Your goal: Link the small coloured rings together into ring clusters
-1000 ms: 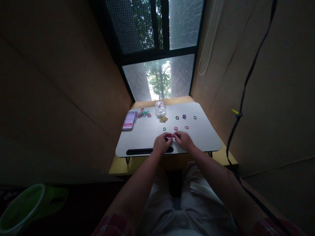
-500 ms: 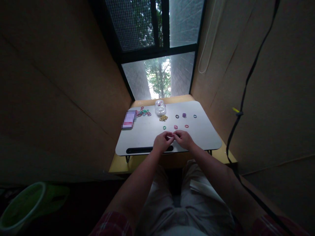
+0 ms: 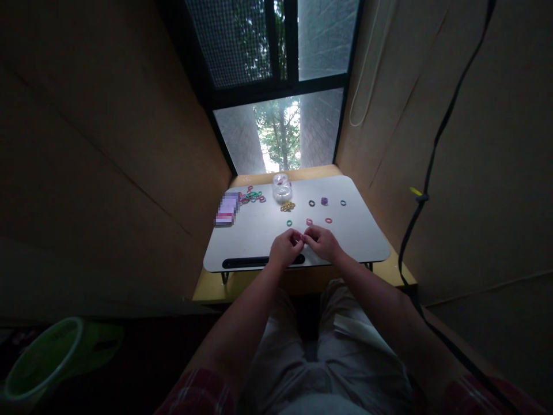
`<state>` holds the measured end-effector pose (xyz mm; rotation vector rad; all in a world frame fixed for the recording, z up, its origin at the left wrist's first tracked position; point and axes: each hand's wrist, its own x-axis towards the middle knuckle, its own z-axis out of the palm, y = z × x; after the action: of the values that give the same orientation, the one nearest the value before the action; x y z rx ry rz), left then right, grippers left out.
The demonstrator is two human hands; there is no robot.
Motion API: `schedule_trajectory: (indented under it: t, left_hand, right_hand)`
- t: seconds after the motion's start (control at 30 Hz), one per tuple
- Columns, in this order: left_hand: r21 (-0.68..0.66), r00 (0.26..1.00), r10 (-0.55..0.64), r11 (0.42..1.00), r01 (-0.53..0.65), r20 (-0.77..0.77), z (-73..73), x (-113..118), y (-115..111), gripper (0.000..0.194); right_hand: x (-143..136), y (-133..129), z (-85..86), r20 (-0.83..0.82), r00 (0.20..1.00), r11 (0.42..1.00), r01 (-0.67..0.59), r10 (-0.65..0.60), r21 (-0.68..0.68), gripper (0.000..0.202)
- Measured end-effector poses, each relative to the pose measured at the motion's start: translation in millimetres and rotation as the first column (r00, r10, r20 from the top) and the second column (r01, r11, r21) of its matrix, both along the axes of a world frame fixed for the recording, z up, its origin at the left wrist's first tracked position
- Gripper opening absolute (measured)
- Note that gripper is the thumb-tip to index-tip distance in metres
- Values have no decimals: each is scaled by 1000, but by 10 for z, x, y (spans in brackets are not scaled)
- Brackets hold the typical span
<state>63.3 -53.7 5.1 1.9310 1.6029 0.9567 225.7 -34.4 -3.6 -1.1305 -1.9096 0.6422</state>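
My left hand [image 3: 286, 248] and my right hand [image 3: 322, 242] meet above the front part of the white lap table [image 3: 250, 236], fingertips closed together. Between them is a small pinkish thing [image 3: 303, 237], mostly hidden by the fingers. Just beyond the hands lie a green ring [image 3: 289, 223], a pink ring [image 3: 309, 222] and a red ring [image 3: 329, 220]. A dark ring [image 3: 311, 203], a purple ring [image 3: 324, 201] and a blue ring [image 3: 343, 203] form a row behind. Several yellow rings [image 3: 287, 206] are bunched near a clear plastic jar [image 3: 282, 190].
Several mixed coloured rings [image 3: 253, 197] lie in a pile at the back left, beside a blurred-out phone-like object [image 3: 227, 208]. A black strip [image 3: 246, 263] runs along the table's front edge. A dark cord [image 3: 432, 155] hangs at the right; a green basket [image 3: 47, 357] stands lower left.
The hands stay together at nearly the same place, with slight finger movement. Less of the pinkish thing shows between them now. The rings on the table stay put; the view shifts slightly.
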Motion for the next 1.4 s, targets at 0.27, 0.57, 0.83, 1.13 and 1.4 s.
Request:
schedule_trajectory:
  t: [0.27,0.57,0.83,1.13,1.4]
  left_hand:
    - [3,1000,8,1000,-8,3,28,11,-3,18]
    - [4,1000,24,1000,-24,13,26,7,-11,20]
    - [-13,1000,22,1000,-22,-1,15,-3,-7,21]
    - [18,999,33,999,-33,9,3,-1,-6,21]
    - [-4,999,50,999,-50,-17,25,7,-16,20]
  right_hand:
    - [-15,6,-18,63,997,999,36,-37,7,14]
    - [-36,-13,18,113,987,993,112,-114,22,12]
    - [-31,-10,12,126,987,995,96,-98,22,13]
    - [-40,8,3,166,979,993,116,-120,32,14]
    - [-36,15,2,166,979,993,111,-117,46,12]
